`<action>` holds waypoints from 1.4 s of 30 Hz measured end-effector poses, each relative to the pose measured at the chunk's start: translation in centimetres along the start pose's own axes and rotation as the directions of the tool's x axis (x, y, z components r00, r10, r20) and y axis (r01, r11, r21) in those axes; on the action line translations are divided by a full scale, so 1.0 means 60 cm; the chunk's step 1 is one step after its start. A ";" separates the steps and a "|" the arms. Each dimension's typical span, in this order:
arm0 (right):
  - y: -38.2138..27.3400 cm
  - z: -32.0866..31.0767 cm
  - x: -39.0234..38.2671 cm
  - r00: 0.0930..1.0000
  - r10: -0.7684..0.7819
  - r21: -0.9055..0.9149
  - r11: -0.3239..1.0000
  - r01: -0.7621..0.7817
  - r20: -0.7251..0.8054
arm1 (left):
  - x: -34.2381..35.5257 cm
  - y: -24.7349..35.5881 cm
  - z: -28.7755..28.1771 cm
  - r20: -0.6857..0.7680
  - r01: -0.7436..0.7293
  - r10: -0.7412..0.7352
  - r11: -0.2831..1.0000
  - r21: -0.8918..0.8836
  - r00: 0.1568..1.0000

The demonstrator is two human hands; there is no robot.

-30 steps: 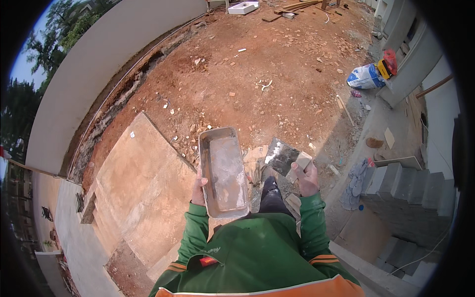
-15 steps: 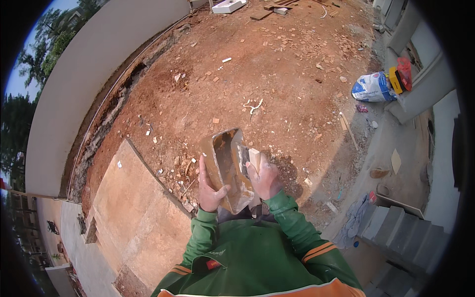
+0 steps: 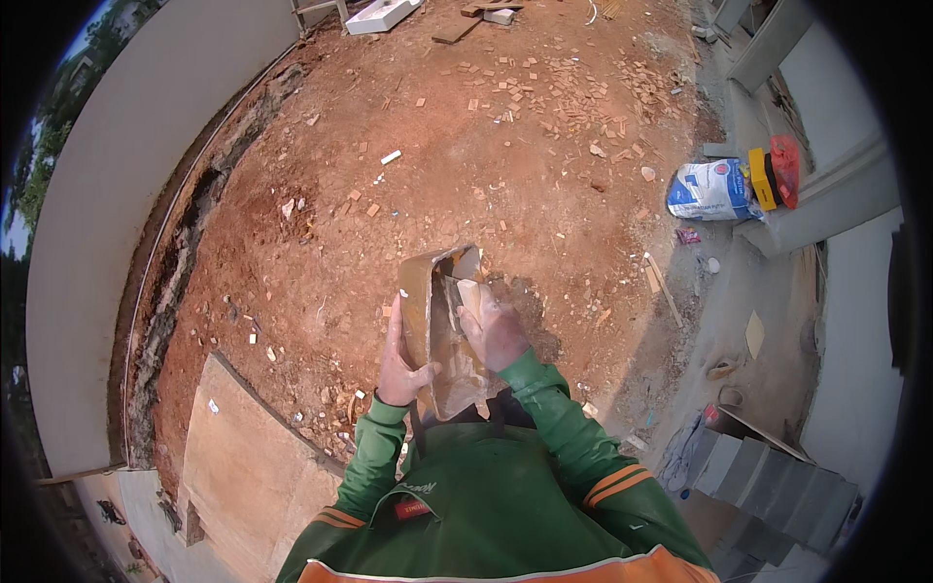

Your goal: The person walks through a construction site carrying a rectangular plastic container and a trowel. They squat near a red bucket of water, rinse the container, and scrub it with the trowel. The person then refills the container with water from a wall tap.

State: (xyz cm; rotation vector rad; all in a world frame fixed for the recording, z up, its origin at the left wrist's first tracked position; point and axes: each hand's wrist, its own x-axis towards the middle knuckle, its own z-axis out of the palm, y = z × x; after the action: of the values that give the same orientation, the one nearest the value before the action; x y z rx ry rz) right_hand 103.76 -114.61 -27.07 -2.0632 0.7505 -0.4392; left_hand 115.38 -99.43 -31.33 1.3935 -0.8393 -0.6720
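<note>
My left hand point(image 3: 399, 371) grips the side of a long, deep pan point(image 3: 416, 296), brownish and tilted, its inner walls smeared with pale and dark residue. Its thumb hooks over the rim near the lower end. My right hand point(image 3: 498, 337) is closed round the pale, block-like handle of a scraper point(image 3: 469, 293). The scraper's blade reaches inside the pan, against or close to its inner wall; whether it touches cannot be made out. Both hands are in front of my body, above the ground.
Reddish soil with scattered tile pieces point(image 3: 593, 97) lies ahead. A white-and-blue sack point(image 3: 709, 189) stands at right beside a yellow box point(image 3: 762, 179). A flat board point(image 3: 243, 442) lies at lower left, grey steps point(image 3: 777, 491) at lower right, and a pale wall point(image 3: 117, 214) runs along the left.
The scraper has moved from the pan's right rim to inside the pan, my right hand going left with it. The pan stands more upright in the picture, and the whole view has shifted.
</note>
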 end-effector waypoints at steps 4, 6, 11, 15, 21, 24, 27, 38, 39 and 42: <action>-0.027 0.008 0.108 0.992 0.093 -0.029 0.995 -0.091 0.087 | 0.173 0.042 -0.041 -0.014 0.078 -0.083 0.975 -0.209 0.996; -0.021 -0.002 0.171 0.997 -0.077 0.044 0.996 0.076 0.030 | 0.255 0.046 -0.049 0.002 0.089 -0.091 0.976 -0.200 0.996; 0.029 -0.092 0.387 0.973 0.196 0.062 0.980 -0.190 -0.120 | 0.434 -0.005 -0.041 0.035 0.076 -0.072 0.991 -0.113 0.997; 0.099 -0.123 0.549 0.990 0.094 0.022 0.996 -0.092 -0.106 | 0.615 -0.046 0.007 0.120 0.116 -0.101 0.984 -0.132 0.988; 0.199 -0.231 0.760 0.999 0.039 0.341 0.940 -0.028 -0.026 | 0.923 -0.026 0.056 0.093 0.188 -0.170 0.950 -0.248 0.981; 0.274 -0.351 0.854 0.986 0.167 0.666 0.733 -0.136 0.018 | 1.024 -0.046 0.050 -0.016 0.203 -0.215 0.941 -0.269 0.976; 0.339 -0.437 0.963 0.939 0.340 0.864 0.487 -0.127 -0.054 | 1.130 -0.069 0.053 -0.096 0.195 -0.247 0.906 -0.376 0.964; 0.325 -0.399 1.400 0.904 0.345 0.406 0.886 -0.225 -0.252 | 1.575 -0.175 0.026 -0.300 0.144 -0.457 0.713 -0.686 0.837; 0.322 -0.387 1.449 0.911 0.305 0.348 0.916 -0.200 -0.278 | 1.630 -0.157 0.023 -0.312 0.132 -0.454 0.715 -0.687 0.835; 0.327 -0.360 1.575 0.921 0.191 0.365 0.929 -0.058 -0.340 | 1.761 -0.125 0.004 -0.347 0.122 -0.470 0.717 -0.687 0.812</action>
State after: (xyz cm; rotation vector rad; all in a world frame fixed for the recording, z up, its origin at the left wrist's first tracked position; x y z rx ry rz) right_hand 156.39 -198.34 -28.52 -1.6039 0.9470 -0.8422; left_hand 174.54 -187.19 -27.25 0.9902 0.0805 -0.7127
